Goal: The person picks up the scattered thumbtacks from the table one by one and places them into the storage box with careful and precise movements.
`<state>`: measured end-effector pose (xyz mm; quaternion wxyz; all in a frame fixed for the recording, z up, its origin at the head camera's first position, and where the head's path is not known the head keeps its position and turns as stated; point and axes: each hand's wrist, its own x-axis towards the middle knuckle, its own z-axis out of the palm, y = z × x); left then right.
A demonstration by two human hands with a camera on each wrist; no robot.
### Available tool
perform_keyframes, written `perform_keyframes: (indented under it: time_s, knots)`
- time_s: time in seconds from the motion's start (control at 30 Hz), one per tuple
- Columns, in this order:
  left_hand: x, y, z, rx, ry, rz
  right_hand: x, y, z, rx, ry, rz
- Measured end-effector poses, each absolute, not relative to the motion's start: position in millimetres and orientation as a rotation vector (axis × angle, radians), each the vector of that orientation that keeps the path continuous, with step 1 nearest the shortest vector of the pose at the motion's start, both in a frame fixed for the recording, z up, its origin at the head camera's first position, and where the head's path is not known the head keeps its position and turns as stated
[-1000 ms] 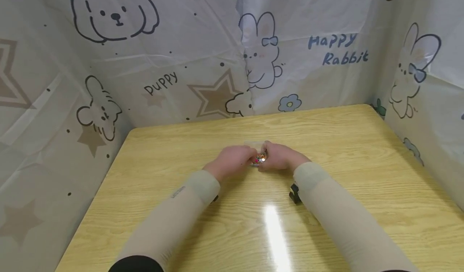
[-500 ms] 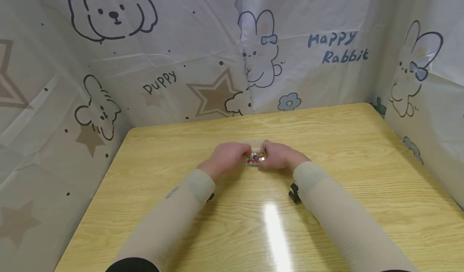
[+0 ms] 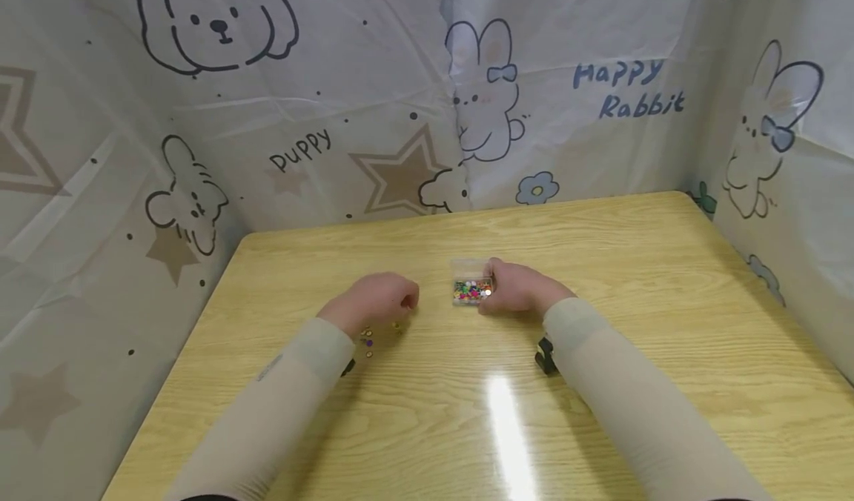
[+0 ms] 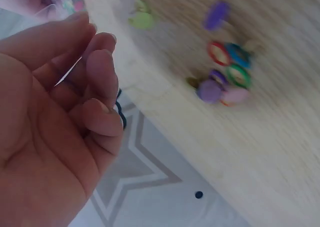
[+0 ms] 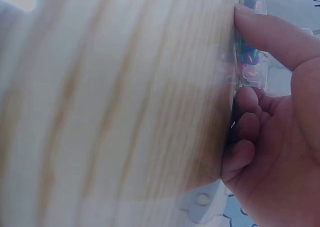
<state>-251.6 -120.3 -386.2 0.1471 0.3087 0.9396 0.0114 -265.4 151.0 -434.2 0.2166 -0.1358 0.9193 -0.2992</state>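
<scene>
A small clear plastic box of colourful thumbtacks stands mid-table with its lid raised at the back. My right hand grips its right end, the thumb against one side in the right wrist view, where part of the box shows. My left hand hovers left of the box, near loose thumbtacks on the table. In the left wrist view the thumb and index tips come together, other fingers curled; I cannot tell whether a thumbtack is hidden between them. A yellow-green thumbtack lies apart from the purple, red and green ones.
The wooden table carries a bright light reflection at its front. Patterned white cloth hangs behind it and along both sides. A dark camera mount sits under the right wrist.
My left hand has moved away from the box to the left, uncovering the box's contents. Loose thumbtacks now show beneath the left wrist. The right hand stays on the box.
</scene>
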Motion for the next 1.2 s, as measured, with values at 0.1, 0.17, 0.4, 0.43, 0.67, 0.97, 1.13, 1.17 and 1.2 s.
perform_keyframes:
  time_s: [0.1,0.17,0.4,0.43,0.67,0.97,1.13,1.17,1.2]
  knots:
    - [-249,-127,-386,0.866,2.688,0.028,-266,152,-435,-0.379,2.549,-0.822]
    - [-247,-130,-386,0.857,2.679,0.020,-266,152,-435,-0.379,2.547,-0.823]
    - [-250,-132,-394,0.843,2.682,0.013,-264,151,-433,-0.379,2.545,-0.832]
    - [-251,-131,-396,0.842,2.687,0.003,-264,151,-433,-0.381,2.547,-0.832]
    - [-252,-120,-399,0.845,2.708,-0.041,-265,152,-433,-0.400,2.555,-0.820]
    - [-253,-92,-404,0.989,2.807,0.012,-265,152,-435,-0.376,2.549,-0.837]
    - [-257,-70,-407,1.105,2.865,0.041,-266,153,-435,-0.381,2.563,-0.837]
    - [-258,-66,-407,1.121,2.873,0.038,-266,152,-435,-0.383,2.562,-0.837]
    - [-258,-63,-408,1.136,2.879,0.033,-266,152,-435,-0.385,2.559,-0.841]
